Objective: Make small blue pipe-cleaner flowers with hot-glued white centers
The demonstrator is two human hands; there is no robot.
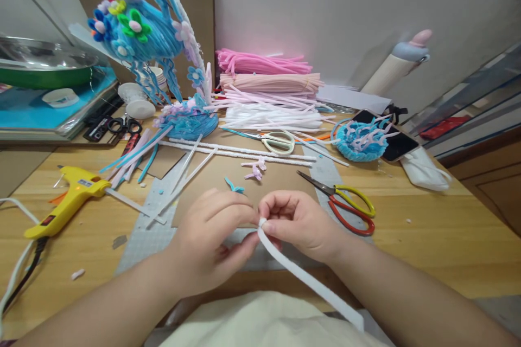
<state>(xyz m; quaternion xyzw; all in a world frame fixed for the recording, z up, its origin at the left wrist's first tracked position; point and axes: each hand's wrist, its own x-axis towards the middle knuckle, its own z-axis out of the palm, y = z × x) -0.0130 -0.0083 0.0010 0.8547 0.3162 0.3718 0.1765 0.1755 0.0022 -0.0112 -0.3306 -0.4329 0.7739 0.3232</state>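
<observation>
My left hand [211, 238] and my right hand [299, 222] meet at the front middle of the wooden table [427, 227]. Both pinch the top end of a white pipe cleaner [309, 282], which is curled over at the fingertips. Its long tail runs down to the right, toward my lap. Just beyond my hands lie a small blue bent piece [235, 186] and small lilac twisted pieces [254, 169] on a brown card sheet [244, 173].
Red-and-yellow scissors [345, 203] lie right of my hands; cream scissors [272, 141] farther back. A yellow glue gun [69, 200] lies left. Stacked pink and white pipe cleaners [268, 92], a blue pipe-cleaner ornament [154, 38], a blue woven disc [360, 141] and a phone [396, 141] fill the back.
</observation>
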